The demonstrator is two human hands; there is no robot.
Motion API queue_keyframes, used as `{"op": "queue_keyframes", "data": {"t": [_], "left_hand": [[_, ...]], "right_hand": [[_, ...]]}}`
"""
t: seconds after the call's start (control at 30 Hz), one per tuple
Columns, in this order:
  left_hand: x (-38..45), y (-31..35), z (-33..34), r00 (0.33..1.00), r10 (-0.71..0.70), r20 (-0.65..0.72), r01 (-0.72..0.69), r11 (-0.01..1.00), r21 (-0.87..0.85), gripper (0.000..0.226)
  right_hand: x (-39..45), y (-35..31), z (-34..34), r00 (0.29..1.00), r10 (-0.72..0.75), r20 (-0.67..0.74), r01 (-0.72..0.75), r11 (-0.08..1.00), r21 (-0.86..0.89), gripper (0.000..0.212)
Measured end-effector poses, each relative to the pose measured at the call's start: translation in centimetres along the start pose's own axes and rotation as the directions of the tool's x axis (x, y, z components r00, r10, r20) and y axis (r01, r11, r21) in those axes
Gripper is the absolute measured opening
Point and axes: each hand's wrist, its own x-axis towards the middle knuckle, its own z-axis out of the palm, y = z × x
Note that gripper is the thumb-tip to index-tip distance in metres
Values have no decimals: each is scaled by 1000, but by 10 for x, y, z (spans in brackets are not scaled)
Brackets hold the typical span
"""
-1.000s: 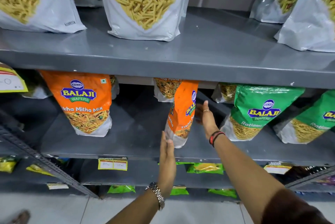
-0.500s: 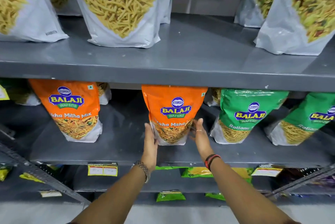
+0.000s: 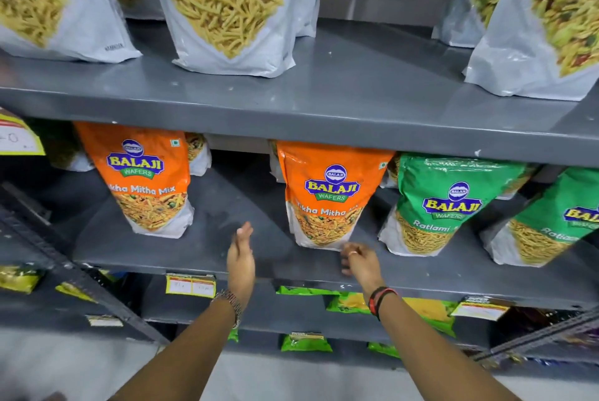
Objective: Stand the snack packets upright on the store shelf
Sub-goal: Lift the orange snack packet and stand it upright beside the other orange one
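An orange Balaji snack packet (image 3: 327, 196) stands upright, front facing me, in the middle of the grey middle shelf (image 3: 201, 248). My left hand (image 3: 240, 258) hovers flat and open to the packet's lower left, clear of it. My right hand (image 3: 358, 259) is just below the packet's bottom right corner, fingers loosely curled, holding nothing. A second orange packet (image 3: 146, 180) stands upright to the left. Two green Balaji packets (image 3: 444, 203) (image 3: 551, 225) stand to the right.
The upper shelf (image 3: 356, 89) holds large white bags of yellow snacks (image 3: 227, 5). Its front edge overhangs the tops of the packets. Below are small green packets (image 3: 306, 342) and yellow price tags (image 3: 190, 284). A slanted metal brace (image 3: 64, 264) crosses at the left.
The orange packet was turned from edge-on to face front between both hands. Both hands have since let go and drawn back towards the shelf's front edge.
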Motion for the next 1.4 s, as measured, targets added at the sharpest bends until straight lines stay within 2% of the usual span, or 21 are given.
{"op": "queue_keyframes", "data": {"t": [0.1,0.17,0.23,0.3,0.37,0.43,0.47,0.53,0.63,0.7,0.8,0.9,1.1,1.27,1.33,1.4], "left_hand": [[9,1,-46,977,104,-189,-88,992,91,35],[17,5,-77,953,165,-256,-130,980,148,36],[31,14,-116,936,195,-293,-132,966,221,40],[48,26,-146,941,222,-256,-146,947,285,44],[70,40,-176,958,238,-159,-178,929,324,48],[88,50,-200,975,189,-120,-146,942,303,58],[96,54,-209,984,145,-105,-111,954,277,63],[112,59,-225,996,88,16,-89,962,257,68],[135,62,-238,975,42,219,-118,931,345,68],[145,63,-243,967,9,255,-111,914,390,66],[151,62,-248,970,-22,241,-75,920,386,62],[155,64,-248,976,-37,214,-53,916,398,70],[160,62,-242,978,-66,199,-25,908,419,81],[163,58,-240,974,-44,222,-58,900,433,78],[154,54,-238,986,-22,163,-35,939,341,78],[140,42,-231,996,82,-42,-66,954,292,57]], "right_hand": [[-13,2,26,992,8,127,-3,999,-34,21],[-21,-5,47,976,-1,219,12,999,-49,17],[-32,-12,78,955,-1,297,14,999,-42,22],[-39,-21,102,939,-21,342,38,998,-42,26],[-44,-33,134,924,-70,376,96,994,-52,27],[-49,-45,166,911,-118,394,159,985,-72,31],[-50,-50,181,908,-137,395,187,978,-90,36],[-53,-58,215,901,-161,402,224,968,-114,51],[-55,-67,259,894,-183,410,244,964,-103,70],[-57,-69,283,892,-189,411,245,966,-87,71],[-60,-67,307,899,-227,374,268,962,-60,58],[-58,-68,313,926,-255,278,278,959,-49,49],[-49,-68,309,927,-273,256,296,954,-54,48],[-41,-66,305,930,-246,273,272,961,-59,51],[-39,-59,298,941,-214,261,242,967,-81,54],[-41,-47,280,961,-206,184,223,971,-82,49]]}}
